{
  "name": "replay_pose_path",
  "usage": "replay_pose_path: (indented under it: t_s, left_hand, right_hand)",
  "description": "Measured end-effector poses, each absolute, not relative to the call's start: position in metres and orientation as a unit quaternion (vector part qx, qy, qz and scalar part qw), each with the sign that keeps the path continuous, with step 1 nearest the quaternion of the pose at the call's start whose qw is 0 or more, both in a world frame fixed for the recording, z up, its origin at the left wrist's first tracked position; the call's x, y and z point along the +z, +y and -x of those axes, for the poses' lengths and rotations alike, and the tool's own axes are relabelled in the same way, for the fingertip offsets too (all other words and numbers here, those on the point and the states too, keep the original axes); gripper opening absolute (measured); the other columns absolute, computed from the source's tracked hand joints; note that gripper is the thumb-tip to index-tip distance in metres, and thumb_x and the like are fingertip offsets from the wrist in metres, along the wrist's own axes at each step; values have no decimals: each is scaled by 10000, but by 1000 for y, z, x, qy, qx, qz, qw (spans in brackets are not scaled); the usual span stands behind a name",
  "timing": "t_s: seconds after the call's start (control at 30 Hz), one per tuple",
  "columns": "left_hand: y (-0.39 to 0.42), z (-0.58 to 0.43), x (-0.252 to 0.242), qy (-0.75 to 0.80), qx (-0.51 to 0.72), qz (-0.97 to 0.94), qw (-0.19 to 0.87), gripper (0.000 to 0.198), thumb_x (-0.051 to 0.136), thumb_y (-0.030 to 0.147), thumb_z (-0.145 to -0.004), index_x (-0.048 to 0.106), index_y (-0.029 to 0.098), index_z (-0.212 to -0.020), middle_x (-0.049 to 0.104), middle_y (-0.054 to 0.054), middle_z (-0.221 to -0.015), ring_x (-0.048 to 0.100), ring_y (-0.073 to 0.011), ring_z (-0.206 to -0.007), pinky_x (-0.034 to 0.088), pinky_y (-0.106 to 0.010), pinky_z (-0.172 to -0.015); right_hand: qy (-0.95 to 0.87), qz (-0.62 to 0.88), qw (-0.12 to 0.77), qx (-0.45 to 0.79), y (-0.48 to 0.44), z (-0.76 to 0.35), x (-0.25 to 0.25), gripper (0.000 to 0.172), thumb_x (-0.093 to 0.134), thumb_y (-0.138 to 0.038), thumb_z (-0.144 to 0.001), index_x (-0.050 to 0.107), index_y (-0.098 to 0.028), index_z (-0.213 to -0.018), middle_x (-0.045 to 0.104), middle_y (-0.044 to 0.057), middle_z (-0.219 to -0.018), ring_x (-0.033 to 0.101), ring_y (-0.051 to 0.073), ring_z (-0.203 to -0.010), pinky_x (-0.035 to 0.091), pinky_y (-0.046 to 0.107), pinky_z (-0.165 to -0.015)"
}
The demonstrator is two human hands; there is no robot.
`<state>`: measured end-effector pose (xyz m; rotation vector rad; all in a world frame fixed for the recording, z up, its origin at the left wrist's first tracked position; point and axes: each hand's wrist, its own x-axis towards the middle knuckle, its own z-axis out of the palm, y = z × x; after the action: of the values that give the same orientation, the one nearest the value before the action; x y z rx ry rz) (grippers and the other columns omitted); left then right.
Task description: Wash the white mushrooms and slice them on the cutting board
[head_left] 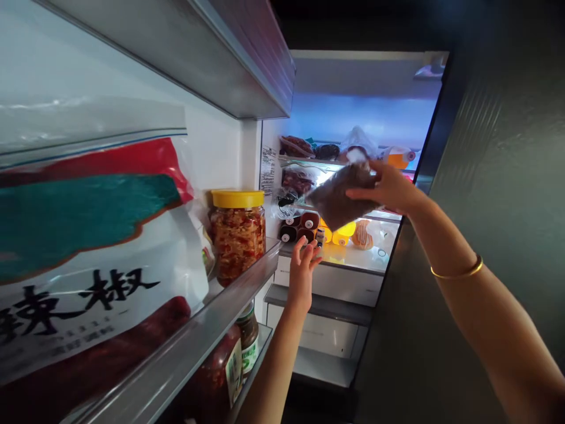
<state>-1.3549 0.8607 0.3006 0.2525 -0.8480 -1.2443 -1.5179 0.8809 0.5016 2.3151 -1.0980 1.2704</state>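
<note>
In front of the open refrigerator's shelves, my right hand (388, 188) grips a clear plastic bag (342, 197) with dark brown contents, which hangs tilted with one corner down. A gold bangle (459, 272) circles my right wrist. Lower and to the left, my left hand (303, 268) is raised with fingers apart and slightly curled, holding nothing. It is below the bag and apart from it. Behind the hands lie dark-capped bottles (304, 227), yellow-orange containers (342, 234) and a netted round item (362, 234). What the bag contains cannot be made out.
On the left door shelf (194, 335) stand a yellow-lidded jar (238, 235) and a large chili bag (88, 247). More jars (248, 338) sit on the rack below. Bagged food (298, 147) lines the upper shelves. A dark door panel (485, 176) borders the right side.
</note>
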Motion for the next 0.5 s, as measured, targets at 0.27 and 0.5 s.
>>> replay_pose_path:
  t_s: [0.27,0.5]
  left_hand:
    - [846,1374,286,-435,-506,-182,722,302,650,338,-721,624,196,-987,641,-90,-1093,618,-199,-951,476,-281,-762]
    - [844,1379,281,-479,-419,-252,729,216,616,379,-752,621,207,-881,645,-82,-983,598,-217,-906,464,-306,-760]
  right_hand:
    - [-368,-680,482,412,813,1465,610,363,493,-298,-880,485,-220,-1235,627,73,-1047,563,250,-944,414,380,-805]
    - [-383,-676,501,383,715,1444,645,327,348,-225,-934,524,-218,-1209,615,135,-1093,515,273,-1044,394,380,-812]
